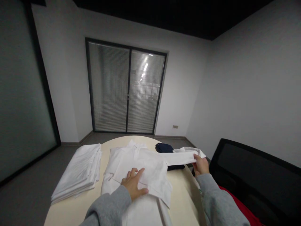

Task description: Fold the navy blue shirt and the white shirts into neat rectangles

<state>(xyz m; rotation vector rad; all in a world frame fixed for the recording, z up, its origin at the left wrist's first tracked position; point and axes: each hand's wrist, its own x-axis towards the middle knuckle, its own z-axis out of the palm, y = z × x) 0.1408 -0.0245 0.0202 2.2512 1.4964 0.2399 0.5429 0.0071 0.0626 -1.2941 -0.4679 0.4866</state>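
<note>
A white shirt (148, 160) lies spread over the middle of the table, its collar toward the far edge. On its body rests my left hand (134, 184), with the fingers spread and nothing gripped. Out at the right, my right hand (201, 165) pinches the end of the shirt's sleeve (181, 158), which is stretched sideways past the table's edge. Dark navy folded cloth (164, 147) sits behind and partly under that sleeve. The lower part of the shirt runs out of view at the bottom.
A stack of folded white cloth (78, 171) lies on the left of the pale rounded table (185, 191). To the right stands a black mesh-backed chair (254, 169) with something red (242, 204) on it. Glass doors with blinds (127, 88) are in the far wall.
</note>
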